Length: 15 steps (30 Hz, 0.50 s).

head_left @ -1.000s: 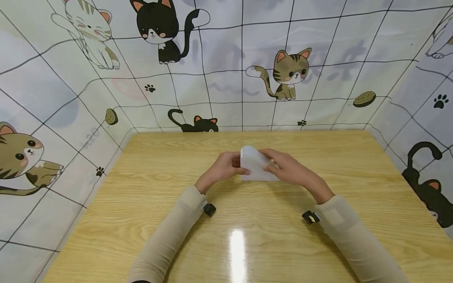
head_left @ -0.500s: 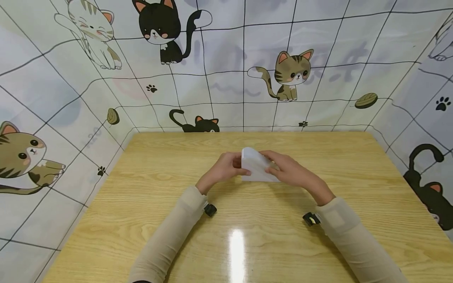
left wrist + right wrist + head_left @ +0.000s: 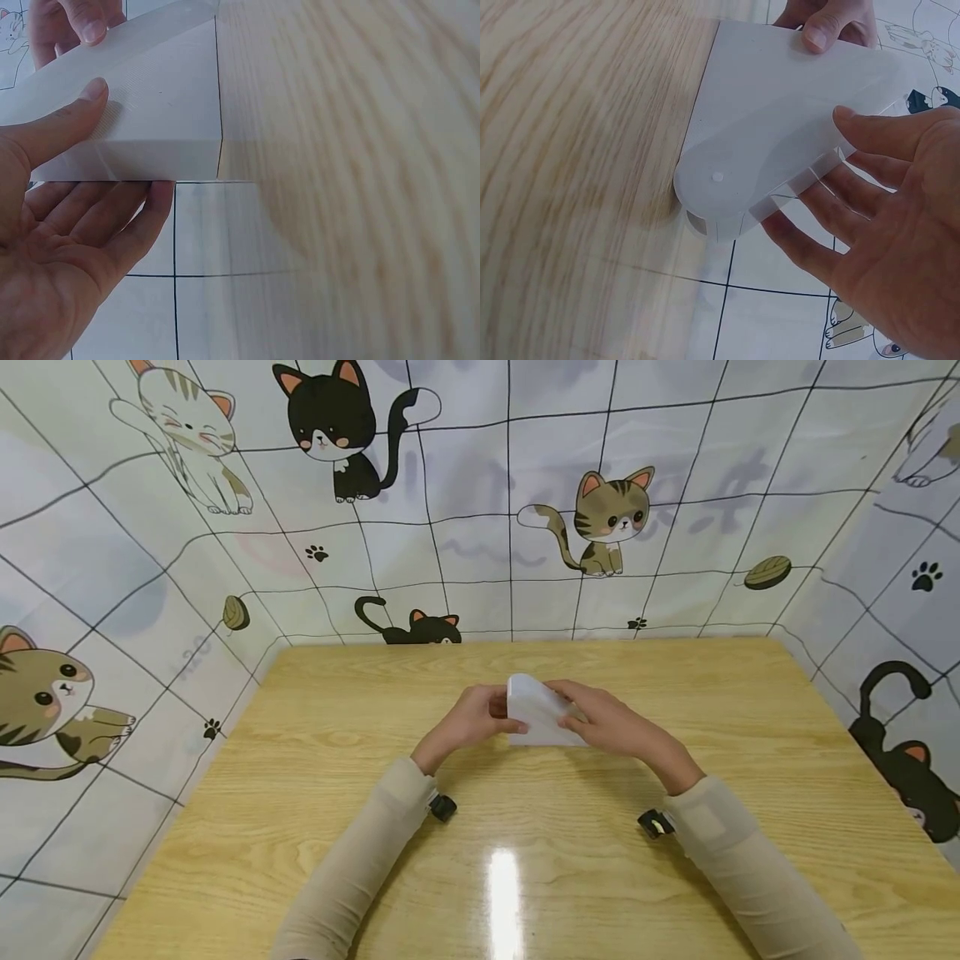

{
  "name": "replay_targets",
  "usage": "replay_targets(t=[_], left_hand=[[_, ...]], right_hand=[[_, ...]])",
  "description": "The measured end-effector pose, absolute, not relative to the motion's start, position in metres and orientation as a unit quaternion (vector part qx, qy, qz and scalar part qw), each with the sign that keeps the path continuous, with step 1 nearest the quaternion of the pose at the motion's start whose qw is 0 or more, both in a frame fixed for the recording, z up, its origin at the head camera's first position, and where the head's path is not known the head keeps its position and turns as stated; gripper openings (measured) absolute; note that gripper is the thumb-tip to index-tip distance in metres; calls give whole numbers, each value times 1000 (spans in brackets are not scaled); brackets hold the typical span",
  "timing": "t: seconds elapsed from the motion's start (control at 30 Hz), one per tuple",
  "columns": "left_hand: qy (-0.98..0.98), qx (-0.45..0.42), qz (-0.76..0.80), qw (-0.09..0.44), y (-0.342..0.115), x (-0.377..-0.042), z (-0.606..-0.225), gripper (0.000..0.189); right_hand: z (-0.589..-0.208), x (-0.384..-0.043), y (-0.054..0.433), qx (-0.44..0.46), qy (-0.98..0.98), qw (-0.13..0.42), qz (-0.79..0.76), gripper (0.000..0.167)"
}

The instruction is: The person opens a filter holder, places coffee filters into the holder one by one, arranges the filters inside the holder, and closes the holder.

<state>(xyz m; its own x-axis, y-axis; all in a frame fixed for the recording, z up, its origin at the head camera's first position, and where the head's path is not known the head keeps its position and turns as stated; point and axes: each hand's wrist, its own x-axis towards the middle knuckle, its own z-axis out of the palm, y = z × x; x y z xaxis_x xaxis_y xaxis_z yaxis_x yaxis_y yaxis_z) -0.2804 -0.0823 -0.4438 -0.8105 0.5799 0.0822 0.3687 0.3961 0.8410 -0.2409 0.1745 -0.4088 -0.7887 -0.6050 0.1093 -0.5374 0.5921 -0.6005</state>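
A white wedge-shaped plastic case [image 3: 534, 714] stands upright on its straight edge on the wooden table. Its top slopes down from a rounded high end at the left. In the right wrist view a translucent cover [image 3: 780, 154] runs along the sloped edge, with a small round pivot [image 3: 717, 177] at the low end. My left hand [image 3: 474, 717] holds the tall end, thumb on the near face and fingers behind. My right hand [image 3: 609, 718] grips the sloped side, its thumb [image 3: 870, 133] on the near face and fingers at the cover's far edge.
The light wooden table [image 3: 337, 860] has a bright glare streak near its front. White cloth walls [image 3: 480, 552] printed with cats and grid lines enclose the back and sides. A small black camera sits on each wrist, the left one [image 3: 443, 807] and the right one [image 3: 656, 823].
Both hands keep the same grip on the case. The whole scene shifts slightly with the head camera; nothing else visibly moves.
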Motion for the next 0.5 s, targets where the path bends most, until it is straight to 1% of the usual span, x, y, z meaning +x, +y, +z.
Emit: replay_targets(t=[0.23,0.5], left_hand=[[833,286,462,105,-82,-279,-441,41],[829,284,468,111,-83,-278,-442,44]], right_hand=[[-408,-241,174,-318,893,53,-313,57],[-407,-239,173,-317,895,54,-310,57]])
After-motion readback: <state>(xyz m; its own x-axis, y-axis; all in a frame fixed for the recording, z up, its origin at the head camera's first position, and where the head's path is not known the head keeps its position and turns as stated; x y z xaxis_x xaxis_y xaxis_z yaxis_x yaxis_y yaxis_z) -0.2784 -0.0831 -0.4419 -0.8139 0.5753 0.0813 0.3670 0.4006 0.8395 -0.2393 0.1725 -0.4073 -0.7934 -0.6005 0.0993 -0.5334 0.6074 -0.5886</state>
